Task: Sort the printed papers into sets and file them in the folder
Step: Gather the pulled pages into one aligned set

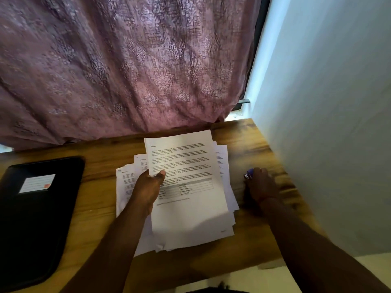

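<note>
Head view: our left hand pinches a printed sheet, thumb on top, over the loose paper pile at table centre. Our right hand, at 3 o'clock, is curled over a blue stapler. Black folder lies closed at 9 o'clock, contents hidden.

The left hand pinches with thumb on top, forearm angled up from below, while the right hand lies palm-down, fingers curled.
</note>
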The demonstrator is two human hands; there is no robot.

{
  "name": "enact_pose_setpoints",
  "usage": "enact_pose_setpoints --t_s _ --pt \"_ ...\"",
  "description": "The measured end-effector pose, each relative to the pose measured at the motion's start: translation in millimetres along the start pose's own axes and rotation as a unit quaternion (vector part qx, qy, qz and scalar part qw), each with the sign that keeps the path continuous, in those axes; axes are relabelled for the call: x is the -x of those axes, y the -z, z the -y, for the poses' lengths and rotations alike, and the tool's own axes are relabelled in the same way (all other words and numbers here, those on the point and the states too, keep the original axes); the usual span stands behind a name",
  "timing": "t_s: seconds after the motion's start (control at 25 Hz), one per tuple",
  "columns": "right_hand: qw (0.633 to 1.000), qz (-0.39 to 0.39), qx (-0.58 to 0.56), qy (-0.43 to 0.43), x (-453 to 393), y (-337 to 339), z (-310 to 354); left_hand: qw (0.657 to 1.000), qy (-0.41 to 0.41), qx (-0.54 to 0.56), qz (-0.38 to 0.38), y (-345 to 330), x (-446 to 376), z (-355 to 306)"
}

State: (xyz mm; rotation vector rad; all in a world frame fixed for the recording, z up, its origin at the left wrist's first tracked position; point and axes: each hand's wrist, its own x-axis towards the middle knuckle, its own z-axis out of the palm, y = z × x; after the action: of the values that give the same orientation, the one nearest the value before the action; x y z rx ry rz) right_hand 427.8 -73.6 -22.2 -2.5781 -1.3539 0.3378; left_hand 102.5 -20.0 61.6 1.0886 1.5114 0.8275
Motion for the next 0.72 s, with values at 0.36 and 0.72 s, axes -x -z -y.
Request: enact_pose_setpoints --t_s 0.36,0.72 --pt "0.917 0.008 -0.396 0.053 28 24 101 0.999 -0.012 -0.041 -0.006 43 8 -10" --pt "0.912 -0.032 -0.296 0.282 36 114 235 0.997 -0.051 -0.055 0.006 98 3 -30"
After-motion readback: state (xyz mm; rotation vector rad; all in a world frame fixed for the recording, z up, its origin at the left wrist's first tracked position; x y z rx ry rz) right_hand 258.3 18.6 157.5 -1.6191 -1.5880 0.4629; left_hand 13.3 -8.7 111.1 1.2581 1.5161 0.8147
